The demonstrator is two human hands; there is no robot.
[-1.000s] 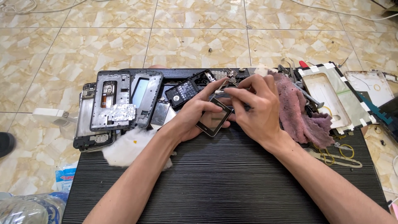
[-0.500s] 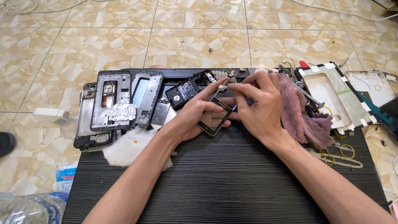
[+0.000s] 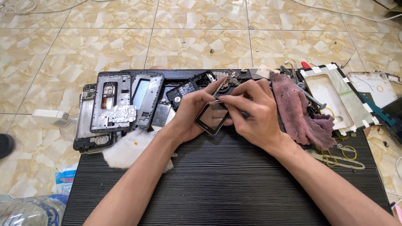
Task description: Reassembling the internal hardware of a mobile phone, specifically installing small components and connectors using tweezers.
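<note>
Dark glass in a thin frame, the small phone screen panel [image 3: 212,118] sits tilted above the middle of the desk [image 3: 226,184], and your fingers [image 3: 200,97] are closed on it from both sides. Your left hand [image 3: 193,113] cups its left edge and underside; your right hand [image 3: 254,112] pinches its top edge, touching the left thumb. Just behind lies a black circuit-backed part [image 3: 189,88]. To your left sit grey phone frames [image 3: 112,104] and a white cloth [image 3: 127,150]; to your right, a mauve rag [image 3: 300,109].
</note>
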